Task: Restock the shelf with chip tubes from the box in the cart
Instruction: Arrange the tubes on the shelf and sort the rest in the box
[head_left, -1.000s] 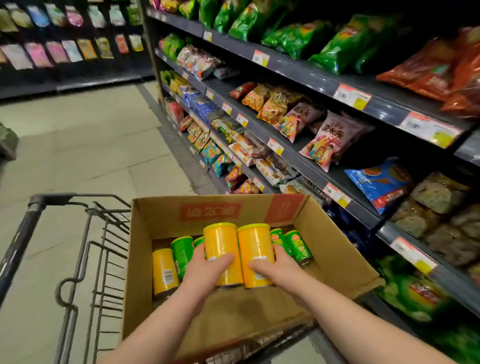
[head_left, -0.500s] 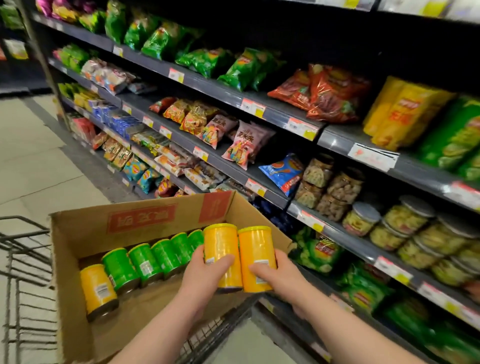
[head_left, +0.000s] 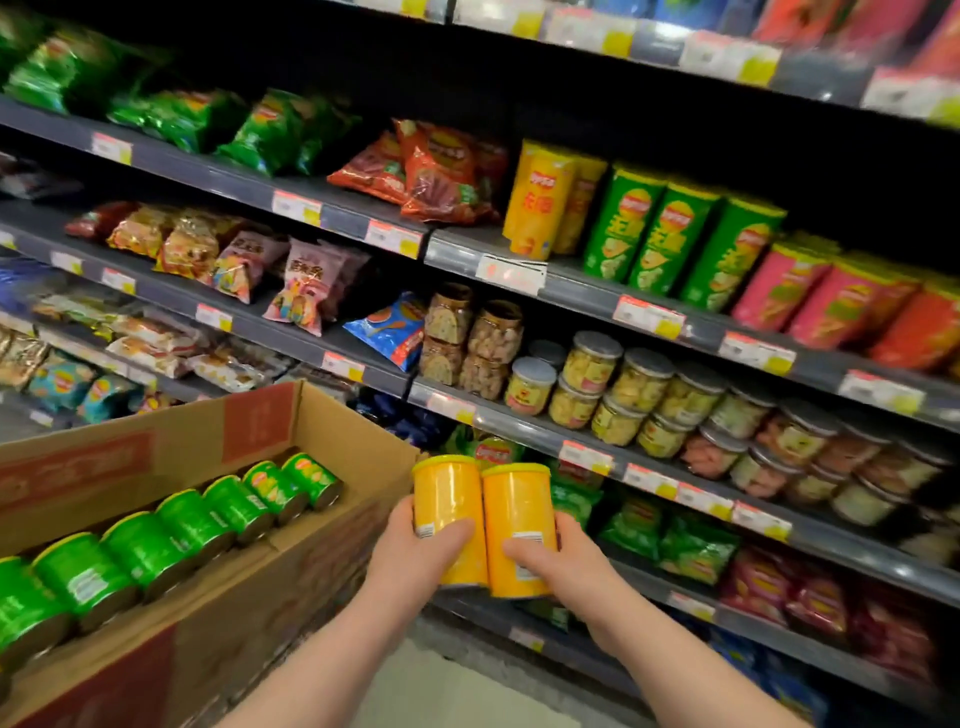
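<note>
"What are the person's hands doing?"

"The left hand (head_left: 415, 551) grips a yellow tube (head_left: 449, 509) low on its side, with the thumb across the front and the fingers curled behind. The right hand (head_left: 550, 561) grips a second yellow tube (head_left: 517, 519) the same way. Both tubes are upright with their lids up. They touch side by side and are held in the air just right of the box."

"And the box?"

"The cardboard box (head_left: 322, 415) sits open at lower left. A row of green tubes (head_left: 192, 519) lies on its side inside, metal ends showing."

"Where do such tubes stand in the shelving?"

"On the shelf (head_left: 571, 283) up and to the right of the hands, one level above the clear jars (head_left: 597, 374). The shelved yellow tubes (head_left: 540, 200) are at its left, then the shelved green tubes (head_left: 670, 239), then the pink tubes (head_left: 779, 283). The held pair is well below that shelf, in front of lower shelves of bagged snacks."
</note>
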